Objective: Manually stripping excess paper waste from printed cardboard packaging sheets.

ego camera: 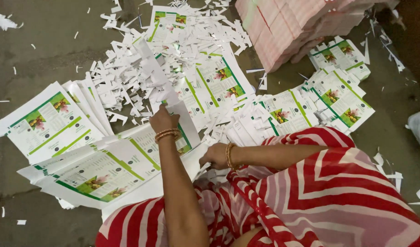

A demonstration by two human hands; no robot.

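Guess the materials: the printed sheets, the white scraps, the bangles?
Printed sheets: thin card or paperboard, likely coated; they lie flat and show a faint sheen. White scraps: the same stock, unprinted, in matte, sharp-edged strips. Bangles on the left hand and right hand: gold-coloured and glossy; metal or plastic, can't tell.

From my view the floor (45,59) is bare grey-brown concrete, dull and scuffed, strewn with small white paper scraps (127,82). A pink bundled stack (287,27) sits at the far edge. Light is soft and even, fading to shadow at the upper right.
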